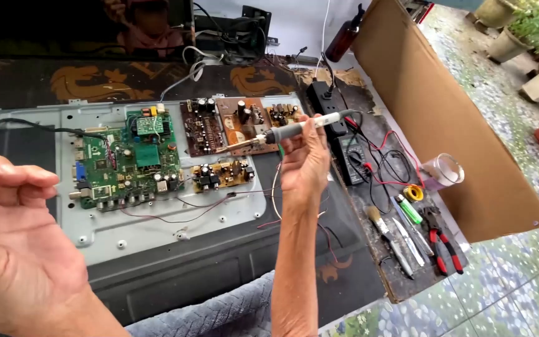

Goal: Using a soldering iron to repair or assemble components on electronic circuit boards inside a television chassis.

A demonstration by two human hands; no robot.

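A flat grey metal back panel (157, 231) is laid across the dark worktop (357, 274). On it, a green rectangular circuit board (126, 165) is mounted towards the left, with brown circuit boards (232, 125) to its right near the far edge. A grey-handled soldering iron (288, 132) is held by the right hand (304, 165) above these boards. Right of the panel, a black multimeter (350, 159) is placed, and red-handled pliers (441, 240) lie by the near right corner. The left hand (14, 237) is raised over the near left edge.
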